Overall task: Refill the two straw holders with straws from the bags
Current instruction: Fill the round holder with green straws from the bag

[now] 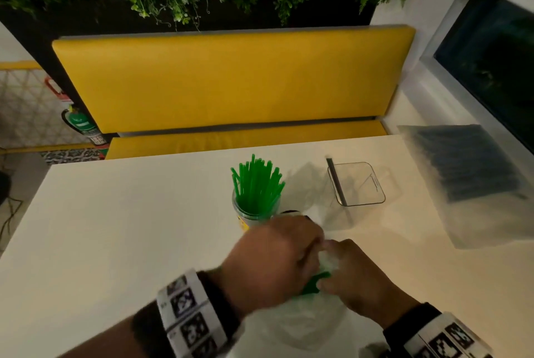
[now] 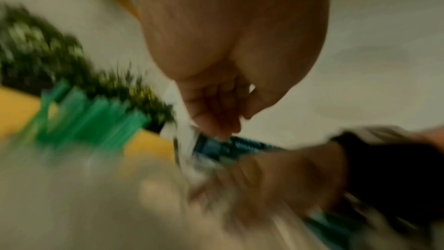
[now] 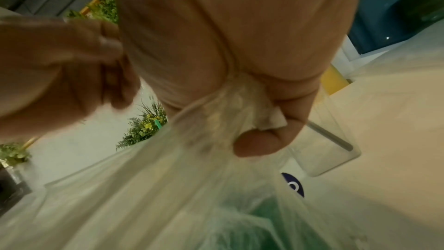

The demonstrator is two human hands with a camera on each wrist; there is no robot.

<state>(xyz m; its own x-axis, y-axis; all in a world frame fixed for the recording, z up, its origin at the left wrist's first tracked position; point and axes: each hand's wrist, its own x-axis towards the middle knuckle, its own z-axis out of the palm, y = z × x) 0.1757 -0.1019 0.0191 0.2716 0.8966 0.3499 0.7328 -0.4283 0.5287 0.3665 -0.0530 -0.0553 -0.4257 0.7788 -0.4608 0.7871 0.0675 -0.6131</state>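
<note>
The right hand (image 3: 276, 117) had its grip clamped on the gathered mouth of the clear bag (image 1: 294, 326); the left hand (image 1: 277, 259) pinched that mouth too. Beyond the bag stood the round holder (image 1: 255, 213) of green straws (image 1: 255, 181), the square holder (image 1: 357, 184) to its right.

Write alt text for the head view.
Both hands, left hand and right hand, grip a clear bag of green straws on a white table. Behind stand a jar of green straws and a clear square holder.
</note>
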